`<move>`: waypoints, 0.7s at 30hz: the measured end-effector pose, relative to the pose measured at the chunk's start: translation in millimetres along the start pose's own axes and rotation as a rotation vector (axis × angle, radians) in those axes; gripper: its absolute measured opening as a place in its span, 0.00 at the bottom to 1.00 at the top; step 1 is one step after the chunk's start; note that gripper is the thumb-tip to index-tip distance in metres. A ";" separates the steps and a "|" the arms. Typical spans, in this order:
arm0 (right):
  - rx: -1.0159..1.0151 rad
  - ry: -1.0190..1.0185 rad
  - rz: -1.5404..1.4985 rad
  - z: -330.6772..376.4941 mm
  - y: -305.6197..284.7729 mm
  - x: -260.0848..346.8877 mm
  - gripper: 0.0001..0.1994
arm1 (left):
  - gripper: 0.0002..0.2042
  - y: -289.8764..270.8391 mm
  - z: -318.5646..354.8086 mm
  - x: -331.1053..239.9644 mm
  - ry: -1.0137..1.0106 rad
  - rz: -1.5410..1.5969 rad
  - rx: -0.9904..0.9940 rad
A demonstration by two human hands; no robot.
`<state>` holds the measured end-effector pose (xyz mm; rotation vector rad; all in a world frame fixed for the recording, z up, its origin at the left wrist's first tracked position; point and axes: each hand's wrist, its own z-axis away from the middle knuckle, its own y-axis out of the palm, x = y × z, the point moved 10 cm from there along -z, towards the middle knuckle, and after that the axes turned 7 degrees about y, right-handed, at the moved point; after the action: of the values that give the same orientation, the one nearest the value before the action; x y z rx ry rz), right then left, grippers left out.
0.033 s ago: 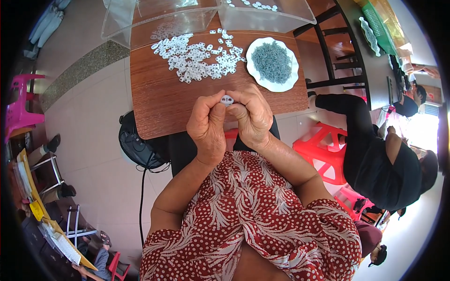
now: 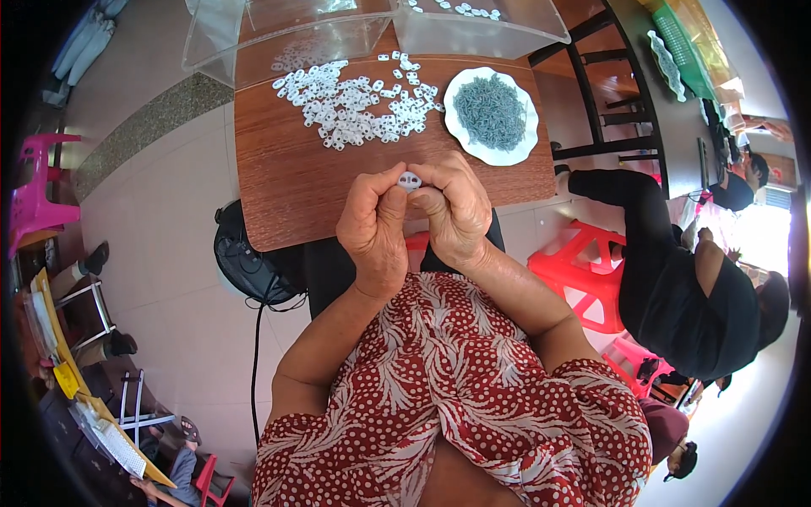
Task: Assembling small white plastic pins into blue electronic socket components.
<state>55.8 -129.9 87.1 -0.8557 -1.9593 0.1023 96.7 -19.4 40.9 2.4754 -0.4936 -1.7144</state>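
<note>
A small white oval plastic piece with two dark holes (image 2: 410, 181) is pinched between the fingertips of both hands, above the near part of the table. My left hand (image 2: 374, 221) grips its left side with thumb and forefinger. From the right, my right hand (image 2: 456, 207) closes thumb and forefinger on the same piece. Beyond the hands lies a spread pile of similar white plastic pieces (image 2: 351, 106). To its right, a white scalloped plate (image 2: 529, 139) holds a heap of thin grey-green small parts (image 2: 488, 112), too small to name.
Clear plastic bins (image 2: 481, 38) stand at the table's far edge, with white pieces in the right one. The brown wooden table (image 2: 287, 198) ends close before me. A black bag (image 2: 241, 262) sits at left, a red stool (image 2: 583, 275) at right, and a person in black (image 2: 684, 296) beyond.
</note>
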 end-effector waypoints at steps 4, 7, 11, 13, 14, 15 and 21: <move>-0.009 -0.029 0.004 -1.6 0.6 3.2 0.11 | 0.07 -0.5 -1.3 -7.6 0.069 -0.074 -0.019; 0.003 -0.025 0.003 -1.9 3.2 1.5 0.10 | 0.06 -2.3 -2.5 -6.9 0.091 -0.125 -0.030; 0.031 -0.021 0.009 1.4 8.3 -3.1 0.09 | 0.06 -3.8 0.7 1.0 0.046 -0.174 -0.002; 0.025 -0.002 0.007 -0.4 10.0 -4.4 0.09 | 0.06 -5.3 -0.3 2.4 0.054 -0.188 -0.021; 0.020 0.017 0.005 -1.7 10.1 -6.1 0.10 | 0.06 -5.8 -0.4 3.1 0.055 -0.187 -0.020; 0.019 0.015 0.005 -1.0 10.1 -7.0 0.10 | 0.06 -6.1 0.1 8.6 0.010 -0.189 -0.006; 0.147 0.316 -0.086 9.7 13.7 -55.7 0.09 | 0.08 -17.0 15.7 58.6 -0.169 -0.141 0.013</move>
<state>71.6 -150.7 35.1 -0.6476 -1.6671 0.0557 104.4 -20.0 -21.6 2.4393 -0.3519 -1.9913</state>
